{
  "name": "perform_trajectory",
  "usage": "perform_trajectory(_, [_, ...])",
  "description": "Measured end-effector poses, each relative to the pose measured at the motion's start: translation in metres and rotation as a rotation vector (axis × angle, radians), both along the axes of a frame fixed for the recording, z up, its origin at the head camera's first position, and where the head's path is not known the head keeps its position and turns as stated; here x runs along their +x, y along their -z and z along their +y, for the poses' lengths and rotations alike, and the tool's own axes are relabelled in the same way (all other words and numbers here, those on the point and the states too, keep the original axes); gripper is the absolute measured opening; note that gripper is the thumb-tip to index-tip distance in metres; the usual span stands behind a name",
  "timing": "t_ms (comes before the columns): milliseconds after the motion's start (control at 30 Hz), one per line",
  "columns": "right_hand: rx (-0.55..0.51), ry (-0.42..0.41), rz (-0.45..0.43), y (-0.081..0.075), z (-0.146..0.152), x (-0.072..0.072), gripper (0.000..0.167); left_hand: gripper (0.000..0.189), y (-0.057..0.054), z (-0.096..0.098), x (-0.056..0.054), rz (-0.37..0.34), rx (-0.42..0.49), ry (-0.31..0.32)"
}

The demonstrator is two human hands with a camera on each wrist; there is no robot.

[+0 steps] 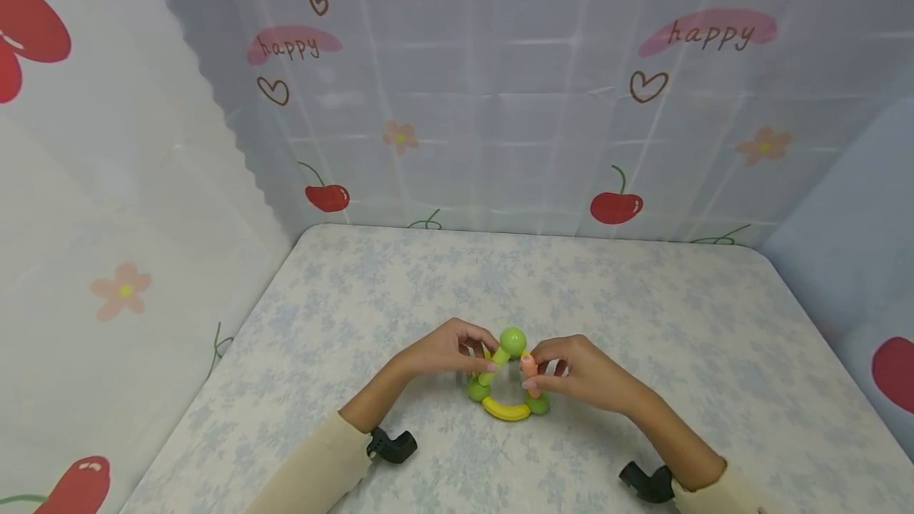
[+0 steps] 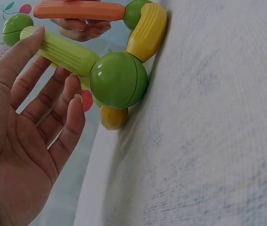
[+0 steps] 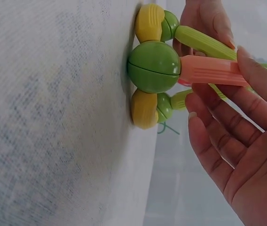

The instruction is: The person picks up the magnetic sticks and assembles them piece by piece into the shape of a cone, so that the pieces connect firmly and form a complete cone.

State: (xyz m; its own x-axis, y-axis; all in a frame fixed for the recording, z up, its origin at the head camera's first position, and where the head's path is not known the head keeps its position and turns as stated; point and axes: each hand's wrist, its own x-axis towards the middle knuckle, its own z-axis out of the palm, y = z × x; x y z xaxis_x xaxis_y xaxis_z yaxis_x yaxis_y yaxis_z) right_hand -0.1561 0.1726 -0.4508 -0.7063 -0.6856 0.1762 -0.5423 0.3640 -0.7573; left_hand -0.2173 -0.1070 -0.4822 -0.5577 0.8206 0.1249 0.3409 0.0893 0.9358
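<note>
A small frame of toy rods and balls stands on the table. Curved yellow rods (image 1: 507,409) join green balls (image 3: 153,66) at its base. My left hand (image 1: 457,349) pinches a lime green rod (image 2: 63,52) between thumb and fingers; the rod slants up from a base ball (image 2: 119,80) to another green ball (image 1: 512,341) at the top. From the right, my right hand (image 1: 589,371) grips an orange rod (image 3: 213,70) that rises from a base ball. In the head view, the orange rod's upper end shows no ball on it. My fingers hide part of the frame's far side.
The table (image 1: 343,284) has a pale blue floral cover. Behind it hangs a curtain (image 1: 500,149) printed with cherries and hearts, and similar sheets flank both sides. Black wrist mounts (image 1: 391,446) sit at my sleeves.
</note>
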Motion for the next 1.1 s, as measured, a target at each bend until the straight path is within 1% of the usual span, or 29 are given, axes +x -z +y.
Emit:
perform_trajectory(200, [0.012, 0.013, 0.007, 0.002, -0.0018, 0.0007, 0.008, 0.016, 0.0013, 0.0006, 0.0015, 0.009, -0.015, -0.003])
perform_trajectory(367, [0.015, 0.03, 0.02, 0.0043, -0.0013, -0.0003, 0.003, 0.016, 0.0009, 0.0004, 0.0018, 0.0, -0.006, -0.005])
perform_trajectory(600, [0.059, 0.07, 0.003, 0.0035, -0.0021, -0.0012, 0.014, 0.017, -0.0002, 0.0012, 0.0027, -0.018, -0.008, 0.002])
perform_trajectory(800, [0.067, 0.073, -0.006, 0.004, -0.0018, -0.0007, 0.023, 0.017, 0.0014, 0.0028, 0.003, -0.025, -0.012, 0.001])
perform_trajectory(1000, [0.074, 0.066, -0.029, 0.0038, -0.0009, 0.0002, 0.024, 0.017, 0.003, 0.0014, 0.0025, -0.013, -0.032, 0.012])
perform_trajectory(1100, [0.092, 0.084, -0.019, 0.0005, 0.0018, -0.0007, 0.024, 0.017, 0.0015, -0.0021, -0.0009, 0.002, -0.042, -0.006])
